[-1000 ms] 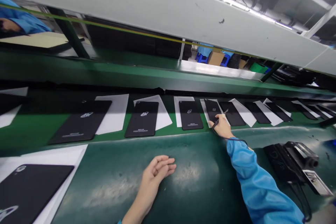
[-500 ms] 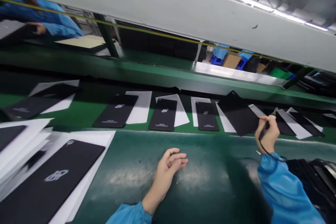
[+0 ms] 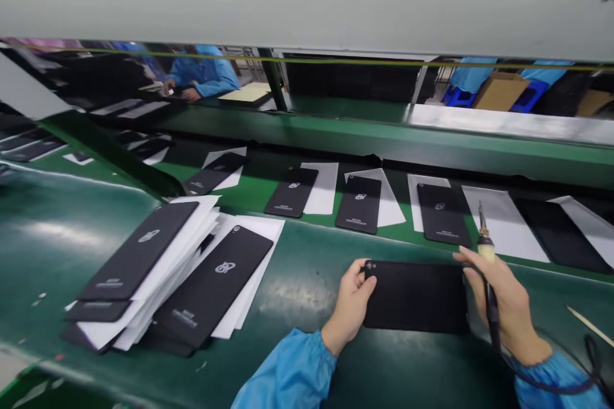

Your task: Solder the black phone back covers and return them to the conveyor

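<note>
A black rectangular panel lies crosswise in front of me, with a small round hole and tiny markings at its left end. My left hand is closed on that end, thumb on top. At the opposite end is my right hand, wrapped around a soldering iron with a pale collar and its tip pointing up. The fingertips of that hand are at the panel's right edge; whether they grip it I cannot tell. A dark cord trails from the iron past my wrist.
Several black panels with white sheets, such as this panel, lie along the green belt. A stack of panels and paper stands on the bench at left. A thin wooden stick lies at right. A co-worker sits across.
A black panel has come from the belt onto the near side, and my left hand, empty before, now grips it. My right hand still holds the iron. The view has swung left.
</note>
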Demonstrator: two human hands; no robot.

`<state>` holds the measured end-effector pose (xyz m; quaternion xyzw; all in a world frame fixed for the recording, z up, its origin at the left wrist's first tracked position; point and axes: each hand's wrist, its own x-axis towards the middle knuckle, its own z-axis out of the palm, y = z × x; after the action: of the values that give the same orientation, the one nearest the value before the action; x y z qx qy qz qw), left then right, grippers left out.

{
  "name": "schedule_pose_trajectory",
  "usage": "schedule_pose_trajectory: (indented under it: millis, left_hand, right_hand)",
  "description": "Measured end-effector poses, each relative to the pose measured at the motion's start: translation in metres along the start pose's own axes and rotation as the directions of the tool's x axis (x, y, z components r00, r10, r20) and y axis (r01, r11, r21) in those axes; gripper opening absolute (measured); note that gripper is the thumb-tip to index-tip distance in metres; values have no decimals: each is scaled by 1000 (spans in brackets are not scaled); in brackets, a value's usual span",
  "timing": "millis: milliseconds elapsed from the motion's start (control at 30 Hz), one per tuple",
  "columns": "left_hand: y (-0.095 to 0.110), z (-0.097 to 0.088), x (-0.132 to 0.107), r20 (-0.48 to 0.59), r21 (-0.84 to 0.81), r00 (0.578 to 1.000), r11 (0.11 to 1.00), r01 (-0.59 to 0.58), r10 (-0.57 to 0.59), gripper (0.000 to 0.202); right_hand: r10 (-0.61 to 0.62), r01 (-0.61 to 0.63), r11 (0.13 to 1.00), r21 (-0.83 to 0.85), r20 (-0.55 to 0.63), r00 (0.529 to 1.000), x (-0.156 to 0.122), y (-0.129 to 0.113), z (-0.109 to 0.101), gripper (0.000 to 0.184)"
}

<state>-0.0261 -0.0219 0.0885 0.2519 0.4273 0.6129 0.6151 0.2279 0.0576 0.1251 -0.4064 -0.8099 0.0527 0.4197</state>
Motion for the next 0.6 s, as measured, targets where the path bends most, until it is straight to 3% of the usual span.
schedule_pose_trajectory:
  millis: [167, 233, 333, 433, 500, 600]
  left_hand:
    - [2, 1, -1, -15, 13, 999, 999, 33, -33, 35]
    - [4, 2, -2, -16, 15, 999, 999, 41, -41, 34]
    - [4, 3, -2, -22, 15, 998, 999, 52, -52, 32]
    - [5, 4, -2, -31, 15, 998, 999, 51, -51, 30]
    - [5, 5, -2, -35, 17, 998, 998, 54, -53, 31]
    - [6, 5, -2, -38, 25, 997, 998, 62, -61, 32]
  right_hand:
    - [-10, -8, 959, 283, 62, 998, -6, -31, -11, 37]
    - [93, -134, 907, 398, 121, 988, -11, -44, -7, 33]
    - [318, -388, 748, 539, 222, 922, -22, -52, 5, 23]
    - [416, -464, 635, 618, 233, 879, -29, -54, 18, 11]
    - [387, -413, 686, 598, 181, 904, -28, -57, 23, 5]
    - [233, -271, 825, 497, 138, 963, -22, -66, 24, 9]
